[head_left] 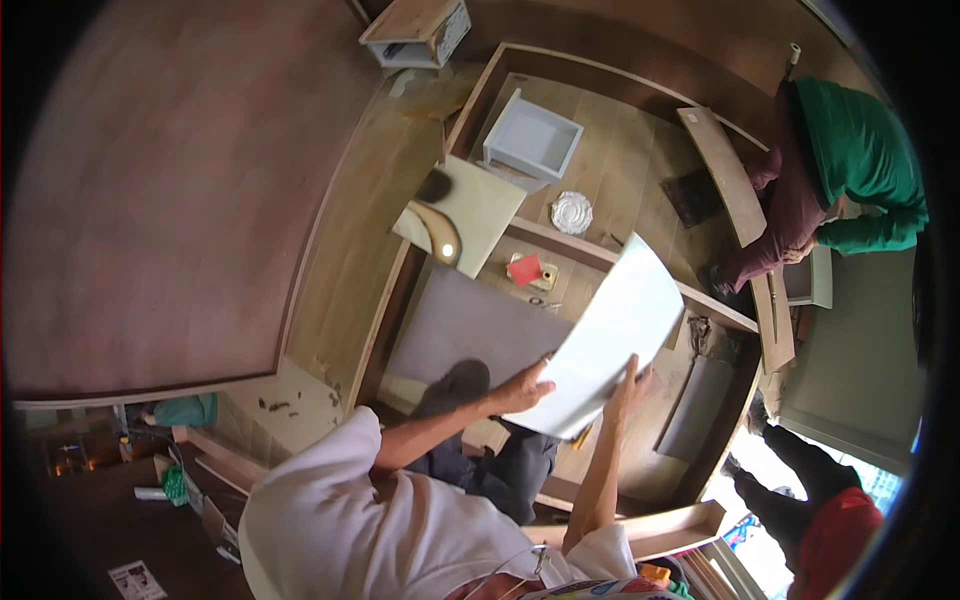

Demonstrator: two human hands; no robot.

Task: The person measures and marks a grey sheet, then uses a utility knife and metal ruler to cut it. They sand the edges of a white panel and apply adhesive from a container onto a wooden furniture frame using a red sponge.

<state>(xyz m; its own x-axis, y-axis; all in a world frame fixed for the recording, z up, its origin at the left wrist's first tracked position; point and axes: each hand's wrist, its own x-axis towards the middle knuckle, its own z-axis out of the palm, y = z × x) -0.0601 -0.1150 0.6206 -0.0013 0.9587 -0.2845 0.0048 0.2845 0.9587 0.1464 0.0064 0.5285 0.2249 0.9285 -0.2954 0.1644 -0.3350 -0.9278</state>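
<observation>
A blank white sheet [612, 335], bent slightly toward its far right edge, is held up in front of me. My left hand [522, 388] grips its left edge near the lower corner, with the thumb on the face. On the sheet's lower right edge, my right hand [628, 390] is closed with fingers upward. Beneath and around the sheet is a wooden frame [592, 250] with crossbars. A grey panel [470, 315] lies inside it, left of the sheet. Beyond my left hand, a red piece [523, 268] rests on a small tan object.
A glossy patterned square panel [485, 215] lies across the frame's left side. Farther off are a white drawer [535, 135], a round white ornament [572, 212] and a small cabinet [415, 35]. A person in green [860, 150] bends at the right; another in red [835, 540] is lower right.
</observation>
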